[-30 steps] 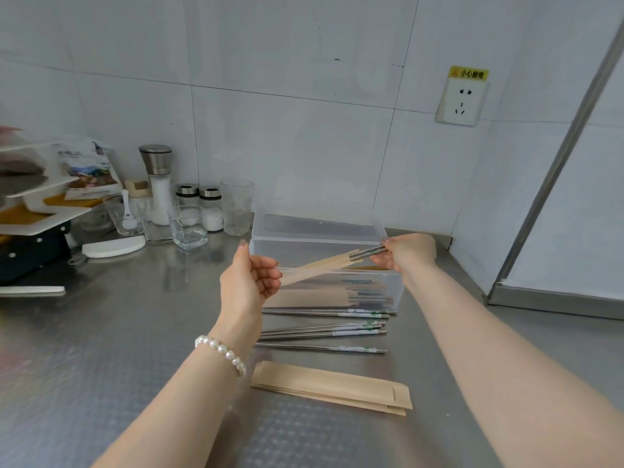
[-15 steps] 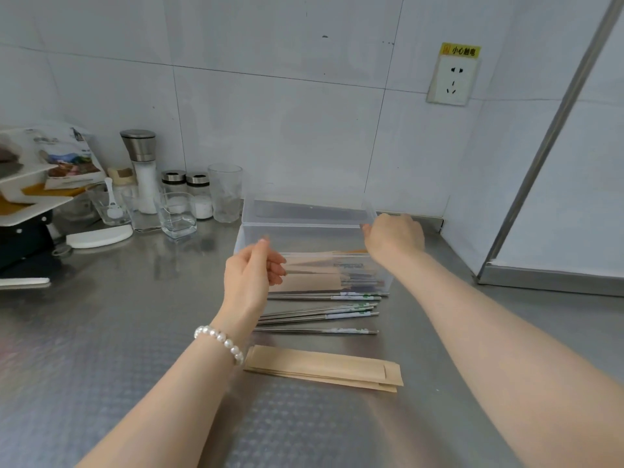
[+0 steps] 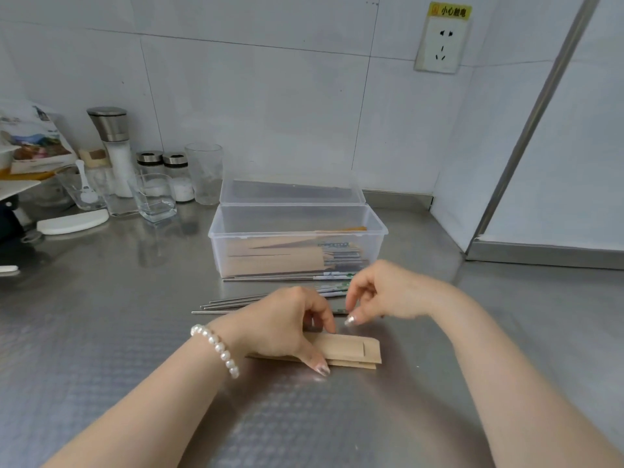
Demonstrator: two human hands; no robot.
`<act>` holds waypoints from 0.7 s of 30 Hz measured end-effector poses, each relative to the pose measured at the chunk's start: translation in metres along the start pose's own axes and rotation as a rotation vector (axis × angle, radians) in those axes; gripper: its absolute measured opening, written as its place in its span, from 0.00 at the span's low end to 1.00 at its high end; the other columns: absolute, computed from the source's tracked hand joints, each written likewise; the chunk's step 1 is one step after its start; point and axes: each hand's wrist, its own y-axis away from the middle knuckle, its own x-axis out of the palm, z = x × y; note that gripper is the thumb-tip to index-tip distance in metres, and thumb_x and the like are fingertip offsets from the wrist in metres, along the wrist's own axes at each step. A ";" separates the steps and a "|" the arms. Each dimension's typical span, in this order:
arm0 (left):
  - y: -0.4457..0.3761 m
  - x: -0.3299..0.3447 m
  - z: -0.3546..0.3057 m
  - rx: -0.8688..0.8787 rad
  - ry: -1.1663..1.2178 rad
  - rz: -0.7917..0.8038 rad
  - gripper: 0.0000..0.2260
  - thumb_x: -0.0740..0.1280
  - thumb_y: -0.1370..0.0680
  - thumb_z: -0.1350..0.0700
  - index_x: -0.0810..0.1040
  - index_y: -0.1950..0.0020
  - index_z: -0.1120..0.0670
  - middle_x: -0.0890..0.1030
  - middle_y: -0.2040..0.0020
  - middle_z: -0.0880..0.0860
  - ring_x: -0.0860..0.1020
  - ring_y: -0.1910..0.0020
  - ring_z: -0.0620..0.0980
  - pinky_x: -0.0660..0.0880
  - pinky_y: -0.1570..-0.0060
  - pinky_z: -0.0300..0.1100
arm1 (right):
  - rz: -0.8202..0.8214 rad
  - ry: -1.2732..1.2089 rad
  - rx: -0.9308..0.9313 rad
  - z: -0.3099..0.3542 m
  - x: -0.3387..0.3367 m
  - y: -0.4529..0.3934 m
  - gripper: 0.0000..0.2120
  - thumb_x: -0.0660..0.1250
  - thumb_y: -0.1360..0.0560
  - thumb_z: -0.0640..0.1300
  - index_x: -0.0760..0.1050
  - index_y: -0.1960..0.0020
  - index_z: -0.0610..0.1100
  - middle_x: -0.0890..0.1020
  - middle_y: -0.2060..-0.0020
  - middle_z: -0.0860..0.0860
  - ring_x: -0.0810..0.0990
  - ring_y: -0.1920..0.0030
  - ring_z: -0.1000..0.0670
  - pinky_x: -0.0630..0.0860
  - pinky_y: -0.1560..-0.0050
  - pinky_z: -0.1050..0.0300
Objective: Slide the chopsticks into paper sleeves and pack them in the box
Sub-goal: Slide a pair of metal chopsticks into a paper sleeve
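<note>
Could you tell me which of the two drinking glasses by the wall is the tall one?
The tall glass stands furthest right in the row, beside the two steel-capped shakers. The other, a short square tumbler, sits lower and nearer the counter's front.

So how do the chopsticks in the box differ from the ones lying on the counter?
The chopsticks in the box sit in brown paper sleeves, only their ends showing; the chopsticks on the counter are bare metal. The boxed ones are stacked, the loose ones fanned out flat. Both lie roughly left to right.

A steel counter (image 3: 101, 332) carries a clear box (image 3: 297, 238), loose chopsticks (image 3: 256, 298) in front of it and a stack of paper sleeves (image 3: 351, 349) nearer still. Glasses (image 3: 155, 197), shakers (image 3: 175, 177) and a grinder (image 3: 114, 146) stand at the back left.
</note>
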 end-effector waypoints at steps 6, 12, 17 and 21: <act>0.001 0.000 -0.006 -0.031 -0.018 0.002 0.15 0.79 0.40 0.49 0.80 0.57 0.47 0.79 0.58 0.47 0.74 0.60 0.44 0.71 0.57 0.40 | 0.159 0.114 0.042 -0.004 -0.004 0.011 0.11 0.78 0.36 0.45 0.76 0.61 0.50 0.75 0.71 0.55 0.72 0.68 0.56 0.69 0.61 0.60; 0.003 -0.003 -0.005 -0.044 0.084 -0.065 0.12 0.78 0.40 0.48 0.81 0.59 0.46 0.81 0.61 0.46 0.75 0.62 0.43 0.73 0.57 0.39 | 0.178 -0.024 0.006 0.001 -0.011 0.020 0.06 0.75 0.33 0.41 0.78 0.63 0.48 0.79 0.74 0.56 0.74 0.72 0.59 0.68 0.71 0.70; 0.001 -0.001 -0.003 -0.035 0.033 -0.177 0.12 0.75 0.39 0.48 0.80 0.57 0.45 0.80 0.62 0.43 0.75 0.61 0.41 0.72 0.59 0.33 | 0.009 -0.246 -0.036 0.001 -0.009 0.017 0.08 0.72 0.32 0.32 0.78 0.63 0.44 0.79 0.76 0.54 0.76 0.74 0.58 0.70 0.72 0.66; -0.001 0.001 -0.005 0.035 -0.008 -0.363 0.15 0.73 0.35 0.55 0.80 0.49 0.49 0.78 0.57 0.40 0.74 0.55 0.37 0.67 0.56 0.24 | -0.148 -0.549 -0.037 0.003 -0.003 0.010 0.09 0.70 0.32 0.27 0.77 0.64 0.39 0.79 0.77 0.49 0.76 0.78 0.54 0.74 0.75 0.65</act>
